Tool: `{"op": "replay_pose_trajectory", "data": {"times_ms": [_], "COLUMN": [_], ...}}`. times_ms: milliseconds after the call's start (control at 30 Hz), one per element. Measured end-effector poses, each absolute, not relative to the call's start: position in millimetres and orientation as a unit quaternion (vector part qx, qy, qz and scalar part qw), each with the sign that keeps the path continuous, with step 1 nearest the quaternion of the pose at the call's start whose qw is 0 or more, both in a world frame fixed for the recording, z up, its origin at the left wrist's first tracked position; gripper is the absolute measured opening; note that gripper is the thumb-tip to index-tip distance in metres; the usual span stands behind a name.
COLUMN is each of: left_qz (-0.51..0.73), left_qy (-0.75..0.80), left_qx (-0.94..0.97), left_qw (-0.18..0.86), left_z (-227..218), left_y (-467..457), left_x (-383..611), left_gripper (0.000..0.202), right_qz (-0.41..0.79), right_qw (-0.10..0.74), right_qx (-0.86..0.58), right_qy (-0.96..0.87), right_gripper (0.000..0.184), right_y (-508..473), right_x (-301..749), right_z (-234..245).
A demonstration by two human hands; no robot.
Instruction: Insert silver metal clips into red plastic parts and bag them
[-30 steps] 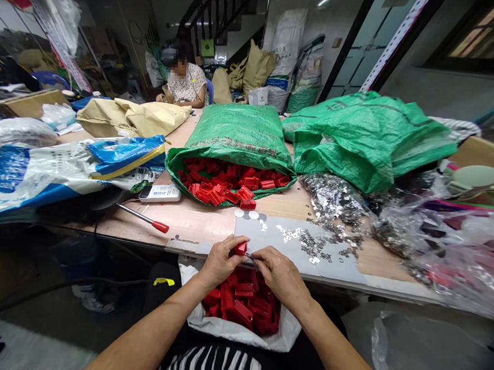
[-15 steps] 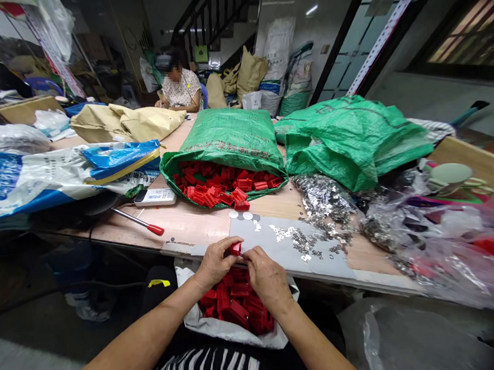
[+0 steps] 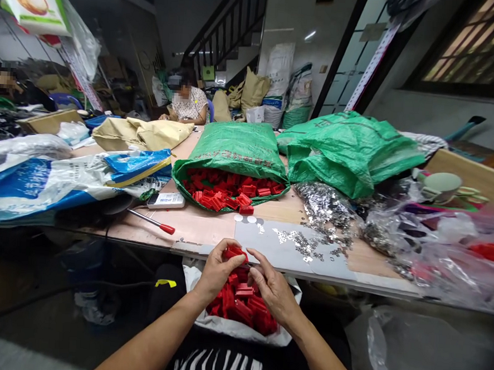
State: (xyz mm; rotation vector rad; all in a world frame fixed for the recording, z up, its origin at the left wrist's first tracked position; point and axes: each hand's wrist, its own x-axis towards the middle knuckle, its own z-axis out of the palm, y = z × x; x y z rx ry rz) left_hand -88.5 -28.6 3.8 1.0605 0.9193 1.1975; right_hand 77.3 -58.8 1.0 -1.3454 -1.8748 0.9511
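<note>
Red plastic pieces, handwork station, one piece in hand

Clock positions are read from the two hands, 12 lying straight ahead across the worktop [image 3: 211,226].

- Left hand [image 3: 218,270]: narrow, closed on one red piece [image 3: 235,253], held at the worktop's near edge.
- Right hand [image 3: 272,290]: just beside that piece, at its 3 o'clock side, thumb and forefinger partly parted; whether a small item sits between them cannot be told.
- White sack [image 3: 284,337]: at 6 o'clock, below the hands, mouth open, filled with further red pieces [image 3: 243,310].
- Green sack [image 3: 238,142]: at 12 o'clock, lying on its side, mouth toward the hands, red pieces at the opening.
- Second green sack [image 3: 349,149]: between 1 and 2 o'clock, crumpled.
- Metal pieces [image 3: 304,243]: small, loose, between 2 and 3 o'clock, scattered over a grey sheet [image 3: 330,264].
- Metal rod [image 3: 151,220], red-gripped: between 9 and 10 o'clock.
- White device [image 3: 166,201]: at 10 o'clock, near the rod.
- Seated person [image 3: 189,103]: at 11 o'clock, across the worktop.
</note>
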Motion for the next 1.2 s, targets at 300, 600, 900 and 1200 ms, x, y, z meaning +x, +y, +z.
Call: {"op": "replay_pose_trajectory", "data": {"times_ms": [300, 600, 900, 1200], "left_qz": [0.488, 0.452, 0.479, 0.414], "left_qy": [0.318, 0.306, 0.418, 0.544], "left_qx": [0.221, 0.162, 0.428, 0.692], "left_qw": [0.783, 0.822, 0.642, 0.232], "left_z": [20, 21, 3, -83], "left_y": [-46, -53, -53, -75], "left_x": [-87, -79, -88, -165], "left_gripper": [0.022, 0.019, 0.025, 0.019], "right_qz": [0.349, 0.353, 0.346, 0.243], "right_qw": [0.349, 0.413, 0.377, 0.289], "right_qx": [-0.487, -0.494, -0.538, -0.721], "right_qy": [-0.72, -0.679, -0.67, -0.581], "right_gripper": [0.044, 0.041, 0.043, 0.049], "right_y": [-67, -68, -82, -118], "right_x": [72, 75, 94, 188], "right_z": [18, 13, -3, -94]}}
